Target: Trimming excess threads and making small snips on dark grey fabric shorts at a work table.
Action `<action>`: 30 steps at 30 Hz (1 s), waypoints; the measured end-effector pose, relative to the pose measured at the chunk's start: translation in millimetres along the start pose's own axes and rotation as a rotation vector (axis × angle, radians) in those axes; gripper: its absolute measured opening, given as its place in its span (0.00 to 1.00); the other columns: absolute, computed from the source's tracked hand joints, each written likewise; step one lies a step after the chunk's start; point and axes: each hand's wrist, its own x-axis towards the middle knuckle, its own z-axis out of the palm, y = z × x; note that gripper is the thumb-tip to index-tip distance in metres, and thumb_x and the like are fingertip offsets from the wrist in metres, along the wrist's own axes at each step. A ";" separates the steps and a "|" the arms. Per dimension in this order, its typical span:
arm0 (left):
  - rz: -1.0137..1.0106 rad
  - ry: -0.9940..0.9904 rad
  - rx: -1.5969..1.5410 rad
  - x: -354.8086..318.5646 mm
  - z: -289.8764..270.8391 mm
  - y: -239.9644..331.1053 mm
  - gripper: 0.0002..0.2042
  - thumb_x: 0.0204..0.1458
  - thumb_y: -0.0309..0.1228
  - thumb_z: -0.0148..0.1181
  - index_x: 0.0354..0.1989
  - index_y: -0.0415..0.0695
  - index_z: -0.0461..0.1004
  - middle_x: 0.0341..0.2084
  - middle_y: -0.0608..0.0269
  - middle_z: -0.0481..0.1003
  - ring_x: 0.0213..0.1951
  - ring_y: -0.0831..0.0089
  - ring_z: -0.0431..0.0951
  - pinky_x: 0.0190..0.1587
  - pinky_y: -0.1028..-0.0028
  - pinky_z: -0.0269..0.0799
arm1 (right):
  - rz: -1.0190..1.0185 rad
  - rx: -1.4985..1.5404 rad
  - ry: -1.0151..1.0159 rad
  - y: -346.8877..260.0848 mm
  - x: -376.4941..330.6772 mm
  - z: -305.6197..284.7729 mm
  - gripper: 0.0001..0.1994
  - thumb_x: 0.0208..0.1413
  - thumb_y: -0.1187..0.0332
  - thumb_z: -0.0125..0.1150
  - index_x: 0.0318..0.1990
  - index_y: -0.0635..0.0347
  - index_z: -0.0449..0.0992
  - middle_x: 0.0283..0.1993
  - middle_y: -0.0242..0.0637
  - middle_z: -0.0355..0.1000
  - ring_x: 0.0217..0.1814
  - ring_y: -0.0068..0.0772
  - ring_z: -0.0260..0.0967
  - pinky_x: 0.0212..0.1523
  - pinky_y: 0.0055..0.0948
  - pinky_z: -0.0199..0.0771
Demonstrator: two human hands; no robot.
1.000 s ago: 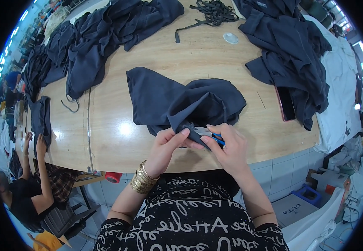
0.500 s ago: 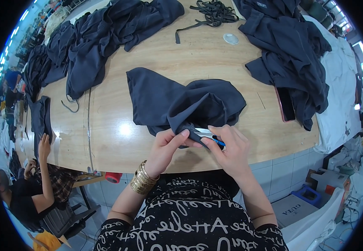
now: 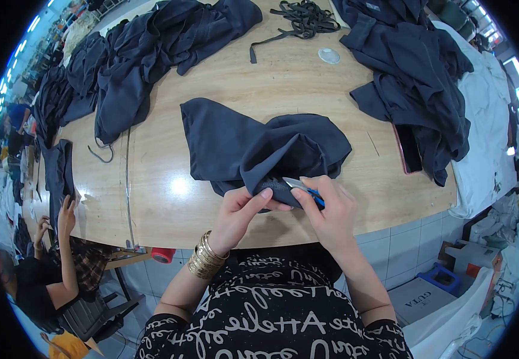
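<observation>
A: Starting at the left, what's there?

B: A seated person (image 3: 44,269) in a black top at the table's left end, one hand raised to a dark cloth hanging over the edge. Above, a long heap of dark garments (image 3: 134,66) runs along the wooden table (image 3: 170,197).

A: And the wearer's hands?

B: The left hand (image 3: 238,212), gold bangles (image 3: 204,258) on its wrist, has its fingers closed, pinching a fold of the dark garment (image 3: 253,146) that lies in the middle of the table near the front edge. Just beside it, the right hand (image 3: 331,212) grips a small blue-handled thread snipper (image 3: 302,186), its metal tip touching the pinched fold.

A: Further right?

B: A tangle of dark straps (image 3: 304,15) and a small clear round lid (image 3: 329,55) at the far side, then another pile of dark clothes (image 3: 415,72), partly over a phone (image 3: 407,149) lying flat, and a white cloth (image 3: 487,131) draped at the right end
</observation>
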 end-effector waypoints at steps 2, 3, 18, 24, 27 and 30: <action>0.008 -0.003 0.013 -0.2 -0.4 0.2 0.13 0.59 0.30 0.43 0.43 0.33 0.71 0.35 0.54 0.76 0.40 0.72 0.76 0.47 0.74 0.69 | 0.079 0.093 0.003 0.4 0.1 -1.2 0.09 0.43 0.67 0.64 0.32 0.59 0.74 0.25 0.33 0.70 0.23 0.31 0.67 0.23 0.27 0.65; 0.008 -0.003 0.013 -0.3 0.0 0.3 0.13 0.59 0.30 0.43 0.43 0.33 0.71 0.35 0.54 0.76 0.40 0.72 0.76 0.47 0.74 0.69 | 0.078 0.093 0.003 -0.5 0.0 -1.7 0.09 0.43 0.67 0.64 0.32 0.59 0.74 0.25 0.33 0.70 0.23 0.31 0.67 0.23 0.27 0.65; -0.006 0.024 -0.032 -0.8 0.1 1.4 0.13 0.59 0.31 0.43 0.42 0.34 0.71 0.35 0.54 0.77 0.41 0.73 0.76 0.48 0.74 0.67 | 0.013 0.112 -0.019 1.3 -1.3 -2.6 0.11 0.43 0.67 0.65 0.33 0.60 0.74 0.25 0.34 0.71 0.22 0.31 0.68 0.22 0.25 0.65; -0.014 0.036 -0.018 -0.9 0.6 1.4 0.13 0.59 0.31 0.44 0.42 0.35 0.72 0.33 0.54 0.77 0.39 0.75 0.76 0.48 0.75 0.66 | 0.207 0.175 -0.040 -2.6 0.9 -4.1 0.12 0.45 0.65 0.65 0.34 0.60 0.74 0.26 0.35 0.71 0.23 0.31 0.68 0.24 0.23 0.67; -0.034 0.054 -0.039 -1.1 0.6 1.9 0.13 0.59 0.31 0.44 0.41 0.35 0.72 0.33 0.55 0.77 0.38 0.76 0.76 0.48 0.76 0.66 | 0.257 0.283 -0.101 1.5 -0.1 -6.3 0.12 0.45 0.64 0.65 0.34 0.60 0.74 0.26 0.35 0.71 0.23 0.31 0.69 0.24 0.23 0.67; -0.042 0.070 -0.066 -0.9 -1.2 -1.4 0.12 0.57 0.31 0.47 0.40 0.35 0.73 0.32 0.58 0.77 0.38 0.77 0.76 0.46 0.76 0.67 | 0.235 0.296 -0.150 4.1 -2.7 -4.6 0.11 0.45 0.63 0.64 0.32 0.60 0.74 0.26 0.35 0.72 0.24 0.31 0.70 0.24 0.24 0.68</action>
